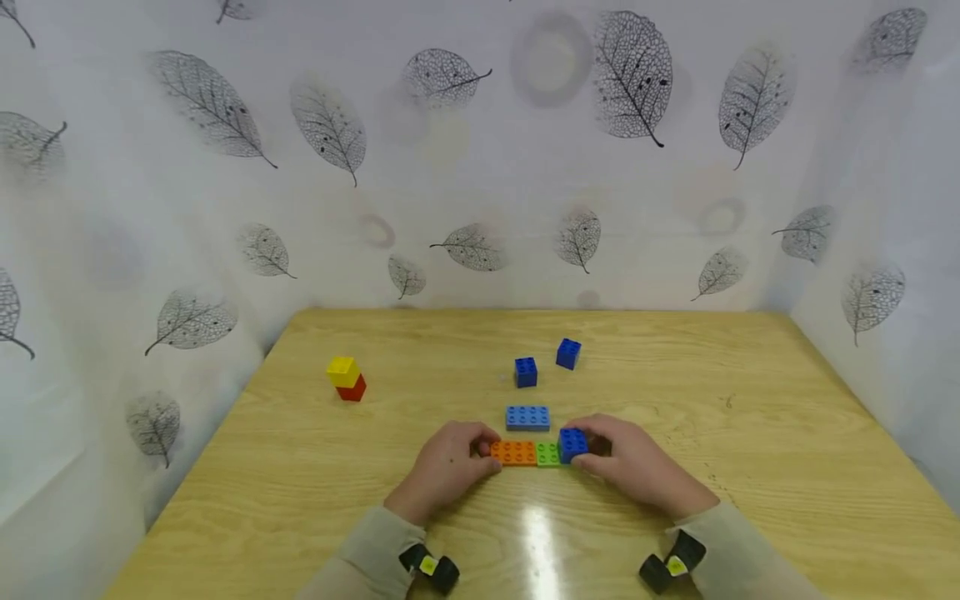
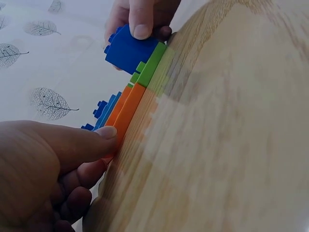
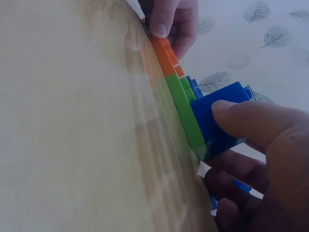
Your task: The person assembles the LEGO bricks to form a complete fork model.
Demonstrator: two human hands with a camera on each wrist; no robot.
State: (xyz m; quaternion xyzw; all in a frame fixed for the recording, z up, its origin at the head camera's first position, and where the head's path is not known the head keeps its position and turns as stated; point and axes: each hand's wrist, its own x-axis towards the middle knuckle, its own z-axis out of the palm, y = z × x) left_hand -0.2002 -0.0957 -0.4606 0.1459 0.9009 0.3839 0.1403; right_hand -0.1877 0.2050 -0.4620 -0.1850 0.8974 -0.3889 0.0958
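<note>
An orange toy brick [image 1: 513, 452] and a green brick [image 1: 548, 453] lie end to end on the table. My left hand [image 1: 452, 463] pinches the orange brick at its left end; in the left wrist view the thumb [image 2: 107, 132] lies along its near side. Between thumb and fingers, my right hand [image 1: 632, 463] grips a dark blue brick [image 1: 573, 446]. That blue brick sits over the right part of the green one, as the right wrist view shows, its lower edge right at the green brick's [image 3: 182, 106] top. Several studs on the green brick's left part stay uncovered.
Just behind the row lies a lighter blue brick [image 1: 527, 417]. Two dark blue bricks, one nearer [image 1: 526, 372] and one farther [image 1: 568, 353], stand beyond it. At the left, a yellow brick [image 1: 343, 372] is stacked on a red brick [image 1: 352, 389]. Leaf-patterned curtains surround the wooden table [image 1: 300, 483].
</note>
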